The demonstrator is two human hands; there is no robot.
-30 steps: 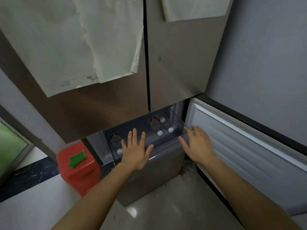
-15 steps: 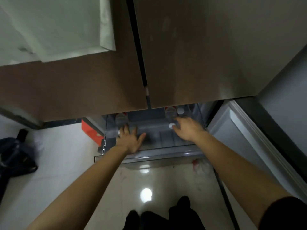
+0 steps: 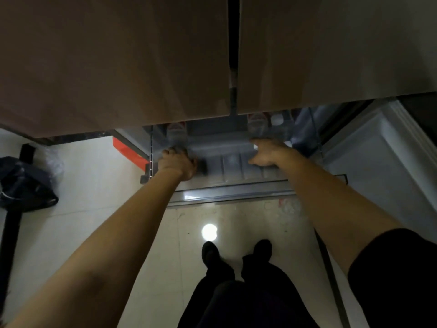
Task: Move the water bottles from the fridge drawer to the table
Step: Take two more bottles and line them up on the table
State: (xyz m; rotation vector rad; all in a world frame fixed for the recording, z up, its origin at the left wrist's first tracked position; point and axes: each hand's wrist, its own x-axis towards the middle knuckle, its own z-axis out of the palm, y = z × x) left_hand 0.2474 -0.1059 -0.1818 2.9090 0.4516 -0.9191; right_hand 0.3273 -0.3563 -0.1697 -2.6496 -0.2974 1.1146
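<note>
Both arms reach down into the open fridge drawer (image 3: 236, 159). The left hand (image 3: 177, 163) is curled around the lower end of a bottle (image 3: 176, 136) lying at the drawer's left side. The right hand (image 3: 267, 153) is at another bottle (image 3: 257, 126) on the right, fingers bent toward it; whether it grips, I cannot tell. A white cap (image 3: 277, 119) shows just beyond. Fridge doors (image 3: 142, 55) loom overhead, tiled floor (image 3: 94, 197) below.

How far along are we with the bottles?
Done: the drawer is pulled open. In hand: the left hand closes on the left bottle; the right hand reaches a bottle on the right, grip unclear. Left: lifting every bottle out; none has reached a table, which is out of view.
</note>
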